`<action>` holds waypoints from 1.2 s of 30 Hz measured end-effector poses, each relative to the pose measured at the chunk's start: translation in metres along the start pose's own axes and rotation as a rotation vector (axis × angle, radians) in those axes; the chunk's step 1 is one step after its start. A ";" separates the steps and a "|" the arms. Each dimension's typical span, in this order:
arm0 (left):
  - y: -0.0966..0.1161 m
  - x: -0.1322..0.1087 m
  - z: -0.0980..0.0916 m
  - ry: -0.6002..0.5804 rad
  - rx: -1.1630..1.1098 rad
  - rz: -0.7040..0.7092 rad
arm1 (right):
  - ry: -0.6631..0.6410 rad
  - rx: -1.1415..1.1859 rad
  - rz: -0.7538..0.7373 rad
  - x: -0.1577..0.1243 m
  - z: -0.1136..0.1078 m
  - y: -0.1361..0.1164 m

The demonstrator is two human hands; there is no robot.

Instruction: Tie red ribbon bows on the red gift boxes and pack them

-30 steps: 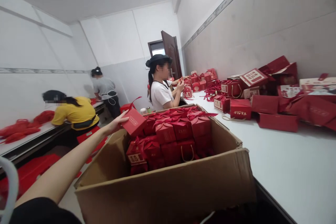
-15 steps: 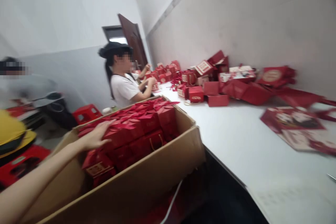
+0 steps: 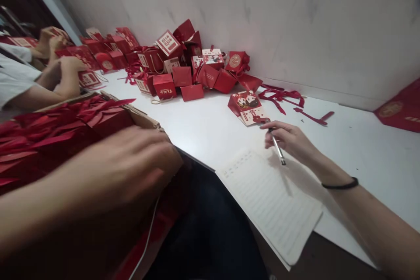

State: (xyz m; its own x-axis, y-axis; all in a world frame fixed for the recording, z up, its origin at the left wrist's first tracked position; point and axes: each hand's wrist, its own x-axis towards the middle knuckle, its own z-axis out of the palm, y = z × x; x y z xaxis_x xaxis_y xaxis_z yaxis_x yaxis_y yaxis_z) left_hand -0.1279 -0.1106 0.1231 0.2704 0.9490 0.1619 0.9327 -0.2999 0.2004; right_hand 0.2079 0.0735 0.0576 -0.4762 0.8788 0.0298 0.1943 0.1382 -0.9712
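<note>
My right hand is closed round a silver pen above the table. Below the pen lies a lined notepad, partly over the table's front edge. My left hand, smeared by motion, is at the near side of the carton, in front of its wall; its fingers cannot be made out clearly. Red gift boxes fill the carton. A flat panda-print box lies on the table just beyond my right hand.
Red boxes are piled along the wall on the white table. Red ribbons lie right of the pile. A larger red box or bag is at the right edge. At left, a co-worker's hands handle a red box.
The view has swung right. My left hand has left the boxes in the carton and come toward its near side. My right hand with the pen has come into view, and more of the notepad shows.
</note>
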 end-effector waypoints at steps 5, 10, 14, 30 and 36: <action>0.088 0.046 0.087 -0.217 0.023 0.645 | -0.186 0.190 -0.011 -0.019 0.025 0.019; 0.090 0.059 0.126 -0.125 0.040 0.803 | -0.198 0.103 -0.059 -0.025 0.028 0.033; 0.077 0.068 0.135 -0.069 0.105 0.773 | -0.019 0.092 -0.038 -0.021 0.038 0.036; 0.080 0.084 0.105 -0.427 0.012 0.602 | 0.294 0.309 0.145 0.007 0.039 0.036; 0.079 0.092 0.089 -0.527 -0.167 0.544 | 0.324 -0.015 -0.011 0.008 0.042 0.043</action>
State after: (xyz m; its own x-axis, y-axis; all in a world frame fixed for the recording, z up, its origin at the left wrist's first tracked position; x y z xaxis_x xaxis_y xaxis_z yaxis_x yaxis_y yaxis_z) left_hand -0.0082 -0.0386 0.0680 0.7971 0.5720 -0.1936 0.5989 -0.7078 0.3746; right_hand 0.1764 0.0678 0.0063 -0.1812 0.9766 0.1160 0.2042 0.1527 -0.9669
